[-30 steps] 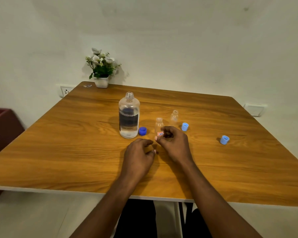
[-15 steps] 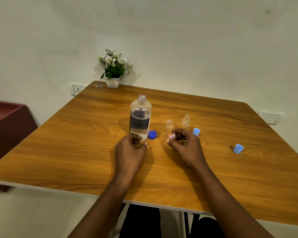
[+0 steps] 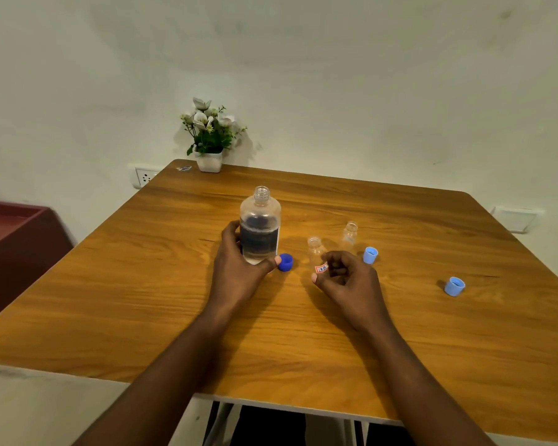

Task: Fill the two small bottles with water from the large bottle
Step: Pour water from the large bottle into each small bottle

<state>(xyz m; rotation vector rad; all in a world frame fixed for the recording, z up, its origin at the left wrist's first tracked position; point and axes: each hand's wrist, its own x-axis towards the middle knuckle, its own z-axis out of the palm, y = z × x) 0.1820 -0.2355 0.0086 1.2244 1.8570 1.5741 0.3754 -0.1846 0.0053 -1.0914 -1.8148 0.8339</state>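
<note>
While both hands grip, every bottle stands upright, neck up, frame centre.
L hand (image 3: 239,268) wraps clear large plastic bottle (image 3: 260,230) w/ dark label, text unreadable; dark blue cap (image 3: 285,262) beside. R hand (image 3: 348,281) pinches near small clear bottle (image 3: 315,252), red-white sticker illegible. 2nd small clear bottle (image 3: 350,232) behind; wooden table (image 3: 142,284) under all.

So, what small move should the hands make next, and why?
Probably lift the large bottle and tip its open neck over the near small bottle. The left hand already wraps it, the right hand is at the small bottle, both are uncapped, and the small one looks empty.
</note>
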